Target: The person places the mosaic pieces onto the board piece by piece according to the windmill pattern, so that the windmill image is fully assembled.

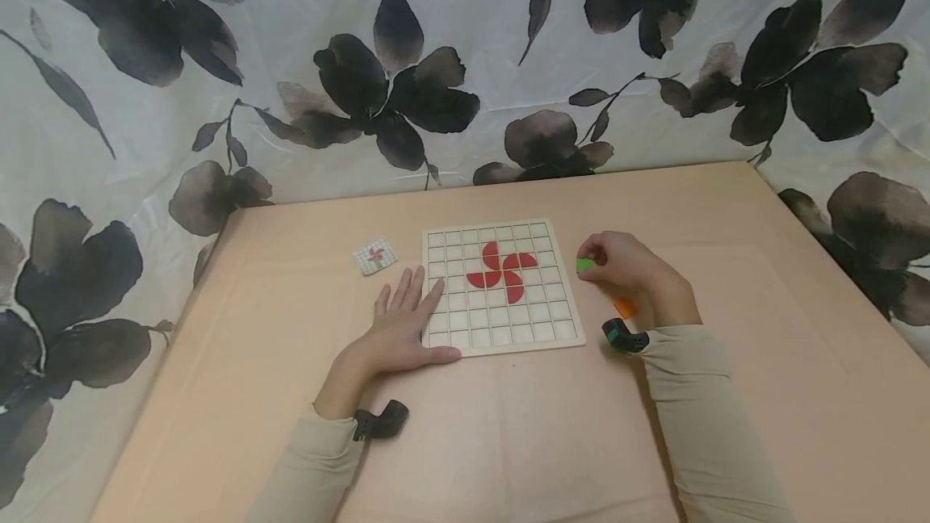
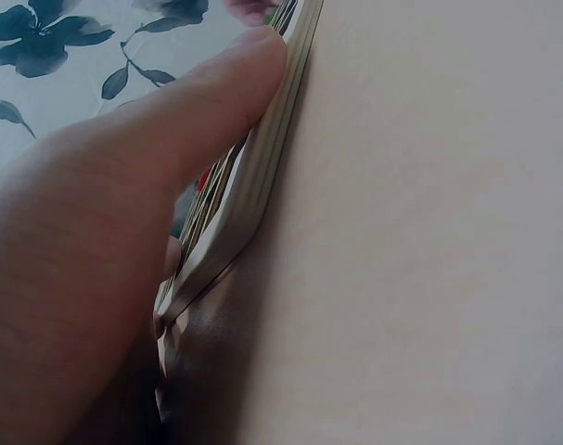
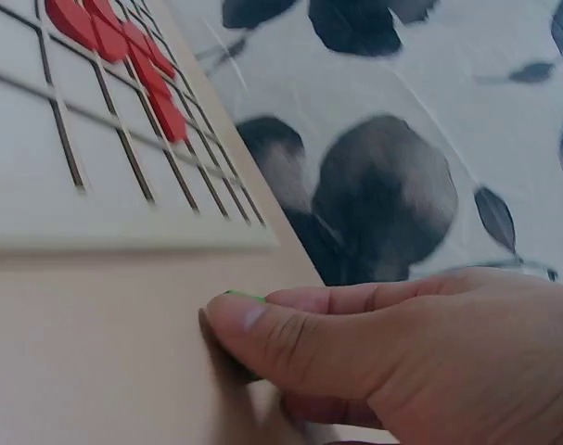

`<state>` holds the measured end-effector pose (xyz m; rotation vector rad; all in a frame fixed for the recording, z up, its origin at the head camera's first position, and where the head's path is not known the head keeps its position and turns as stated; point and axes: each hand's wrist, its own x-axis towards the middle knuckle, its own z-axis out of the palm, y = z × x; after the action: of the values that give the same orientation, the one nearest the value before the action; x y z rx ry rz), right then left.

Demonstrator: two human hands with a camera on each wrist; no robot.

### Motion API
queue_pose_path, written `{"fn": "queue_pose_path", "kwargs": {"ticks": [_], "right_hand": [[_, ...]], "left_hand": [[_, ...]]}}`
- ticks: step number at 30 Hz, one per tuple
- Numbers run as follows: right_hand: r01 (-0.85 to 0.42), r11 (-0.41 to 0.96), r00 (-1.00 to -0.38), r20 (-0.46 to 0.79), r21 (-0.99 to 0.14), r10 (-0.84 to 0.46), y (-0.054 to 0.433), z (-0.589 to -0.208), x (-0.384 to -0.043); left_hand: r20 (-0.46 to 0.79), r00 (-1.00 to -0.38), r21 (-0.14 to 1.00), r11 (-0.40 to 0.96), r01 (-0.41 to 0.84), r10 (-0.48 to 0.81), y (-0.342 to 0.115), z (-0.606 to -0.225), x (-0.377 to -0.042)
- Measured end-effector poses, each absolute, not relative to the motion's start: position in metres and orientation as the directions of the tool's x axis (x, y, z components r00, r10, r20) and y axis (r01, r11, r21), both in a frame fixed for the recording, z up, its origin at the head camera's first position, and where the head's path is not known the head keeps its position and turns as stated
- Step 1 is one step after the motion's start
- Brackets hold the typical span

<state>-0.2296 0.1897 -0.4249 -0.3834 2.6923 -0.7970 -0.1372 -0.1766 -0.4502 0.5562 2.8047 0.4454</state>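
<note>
A square white grid board (image 1: 465, 329) lies on the table, with several red quarter-round pieces (image 1: 492, 253) set in a pinwheel near its middle. My left hand (image 1: 398, 329) rests at the board's left edge, fingers spread straight and the thumb along the near left corner. In the left wrist view the thumb (image 2: 216, 102) touches the board's rim (image 2: 253, 176). To the right of the board, my right hand (image 1: 628, 269) pinches a small green piece (image 1: 584, 265) between thumb and fingers. Most of that green piece (image 3: 244, 296) is hidden by the thumb in the right wrist view.
A small pattern card (image 1: 374, 256) showing a red pinwheel on a grid lies left of the board. An orange piece (image 1: 625, 308) sits on the table under the right wrist. Behind the table (image 1: 501, 426) hangs a flowered cloth (image 1: 494, 39).
</note>
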Motion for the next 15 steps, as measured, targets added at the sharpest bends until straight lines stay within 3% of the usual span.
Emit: {"fn": "queue_pose_path", "kwargs": {"ticks": [5,15], "right_hand": [[-0.151,0.805,-0.931,-0.193,-0.574,-0.312,0.163,-0.415,-0.227],[-0.355,0.786,-0.874,-0.117,-0.506,-0.471,0.098,-0.401,-0.214]], "left_hand": [[-0.184,-0.897,0.341,0.882,0.326,0.403,-0.176,-0.449,-0.137],[-0.182,-0.895,0.347,0.879,0.328,0.406,-0.177,-0.449,-0.137]]}}
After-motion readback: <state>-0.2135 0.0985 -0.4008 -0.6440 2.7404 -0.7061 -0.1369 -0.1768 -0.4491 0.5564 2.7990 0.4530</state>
